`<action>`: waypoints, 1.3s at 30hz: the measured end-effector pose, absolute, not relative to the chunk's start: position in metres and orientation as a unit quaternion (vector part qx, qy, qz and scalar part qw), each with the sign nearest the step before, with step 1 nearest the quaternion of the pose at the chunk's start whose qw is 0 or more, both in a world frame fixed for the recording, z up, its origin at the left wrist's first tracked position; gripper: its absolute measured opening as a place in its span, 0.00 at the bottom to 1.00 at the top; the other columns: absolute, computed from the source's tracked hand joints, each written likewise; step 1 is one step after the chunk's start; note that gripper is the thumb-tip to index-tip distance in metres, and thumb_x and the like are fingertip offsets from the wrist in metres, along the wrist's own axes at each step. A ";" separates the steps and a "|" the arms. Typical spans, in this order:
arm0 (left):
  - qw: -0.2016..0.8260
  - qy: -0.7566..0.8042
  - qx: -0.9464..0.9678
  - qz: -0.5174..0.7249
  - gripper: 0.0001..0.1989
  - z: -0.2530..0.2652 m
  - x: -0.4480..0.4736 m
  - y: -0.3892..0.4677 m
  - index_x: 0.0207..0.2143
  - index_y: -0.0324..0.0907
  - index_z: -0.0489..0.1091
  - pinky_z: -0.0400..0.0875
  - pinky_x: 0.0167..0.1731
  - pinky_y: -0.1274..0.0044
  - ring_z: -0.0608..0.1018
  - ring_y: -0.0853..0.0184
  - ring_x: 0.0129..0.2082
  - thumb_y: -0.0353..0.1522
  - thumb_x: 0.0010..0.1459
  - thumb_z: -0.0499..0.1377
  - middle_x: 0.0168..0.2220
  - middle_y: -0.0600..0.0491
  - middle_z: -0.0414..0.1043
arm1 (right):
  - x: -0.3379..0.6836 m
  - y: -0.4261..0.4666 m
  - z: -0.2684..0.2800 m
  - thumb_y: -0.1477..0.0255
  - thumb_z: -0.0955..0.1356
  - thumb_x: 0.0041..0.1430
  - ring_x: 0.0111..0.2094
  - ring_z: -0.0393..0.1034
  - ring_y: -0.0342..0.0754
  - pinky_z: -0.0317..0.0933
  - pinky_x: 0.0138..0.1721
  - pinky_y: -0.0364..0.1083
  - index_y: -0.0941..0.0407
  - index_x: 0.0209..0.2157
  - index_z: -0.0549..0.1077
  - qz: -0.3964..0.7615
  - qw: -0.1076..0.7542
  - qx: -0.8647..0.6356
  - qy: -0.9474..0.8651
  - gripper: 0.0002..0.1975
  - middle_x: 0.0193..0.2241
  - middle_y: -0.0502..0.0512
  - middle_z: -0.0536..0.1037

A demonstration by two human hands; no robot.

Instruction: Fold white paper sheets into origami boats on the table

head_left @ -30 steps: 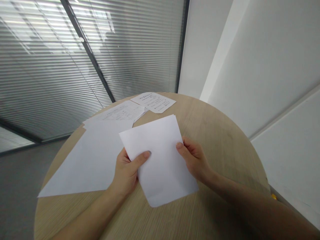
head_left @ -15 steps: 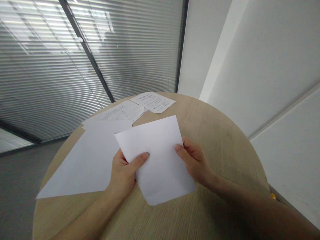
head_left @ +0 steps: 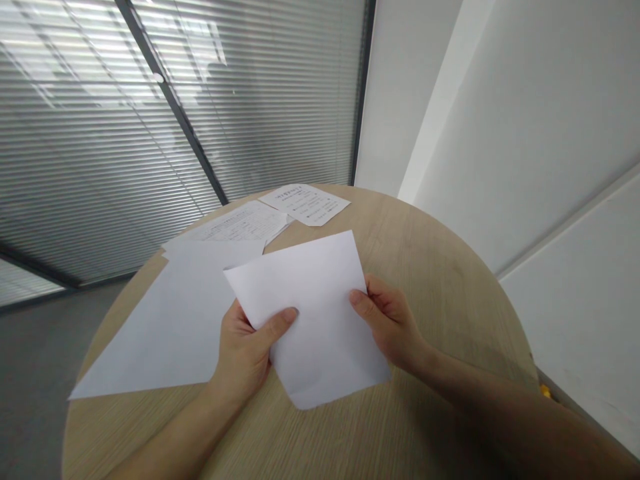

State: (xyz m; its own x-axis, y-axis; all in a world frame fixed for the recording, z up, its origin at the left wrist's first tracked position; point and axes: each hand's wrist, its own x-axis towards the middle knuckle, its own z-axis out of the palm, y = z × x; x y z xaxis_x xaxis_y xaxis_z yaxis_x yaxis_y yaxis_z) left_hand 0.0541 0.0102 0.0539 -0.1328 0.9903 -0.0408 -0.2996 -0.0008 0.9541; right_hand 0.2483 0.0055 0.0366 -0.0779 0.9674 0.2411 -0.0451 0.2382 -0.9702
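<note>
A blank white sheet of paper is held up over the round wooden table, tilted toward me. My left hand grips its left edge, thumb lying across the front and the other fingers hidden behind. On the right edge my right hand pinches the sheet with the thumb on top and fingers behind. Whether the sheet is folded or has more layers cannot be made out. Beneath and left of my left hand lies a larger blank white sheet, flat on the table.
Printed sheets lie overlapping at the back left of the table, under the blank one's far edge. Another printed page rests beside them at the far rim. Window blinds stand behind, and a white wall is at the right.
Almost nothing differs. The held sheet's upper left corner sits very slightly further left, and the view has shifted a little; both hands keep the same grip.
</note>
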 end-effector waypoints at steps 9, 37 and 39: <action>0.518 0.456 0.392 0.608 0.22 0.052 0.054 0.008 0.37 0.42 0.74 0.78 0.25 0.77 0.79 0.66 0.27 0.33 0.38 0.75 0.32 0.54 0.80 | 0.249 0.005 0.036 0.61 0.65 0.64 0.24 0.54 0.40 0.49 0.25 0.41 0.56 0.27 0.65 0.460 0.554 -0.397 -0.569 0.16 0.23 0.46 0.61; 0.504 0.470 0.361 0.628 0.17 0.062 0.059 0.005 0.31 0.42 0.77 0.78 0.26 0.74 0.80 0.63 0.26 0.38 0.38 0.74 0.31 0.52 0.81 | 0.250 0.000 0.040 0.60 0.65 0.64 0.23 0.52 0.40 0.48 0.22 0.41 0.55 0.26 0.64 0.450 0.554 -0.406 -0.571 0.17 0.22 0.45 0.60; 0.503 0.471 0.362 0.628 0.17 0.062 0.058 0.005 0.31 0.41 0.77 0.78 0.26 0.74 0.80 0.62 0.26 0.38 0.38 0.74 0.32 0.51 0.81 | 0.250 -0.001 0.040 0.59 0.65 0.64 0.23 0.52 0.40 0.48 0.22 0.41 0.55 0.26 0.64 0.454 0.553 -0.408 -0.568 0.17 0.22 0.45 0.60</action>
State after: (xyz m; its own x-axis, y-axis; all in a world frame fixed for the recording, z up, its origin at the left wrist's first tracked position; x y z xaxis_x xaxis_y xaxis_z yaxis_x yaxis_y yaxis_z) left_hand 0.0584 0.0053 0.0617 -0.2317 0.9726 -0.0205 -0.2913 -0.0492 0.9554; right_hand 0.2499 -0.0007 0.0399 -0.0565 0.9646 0.2575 -0.0387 0.2556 -0.9660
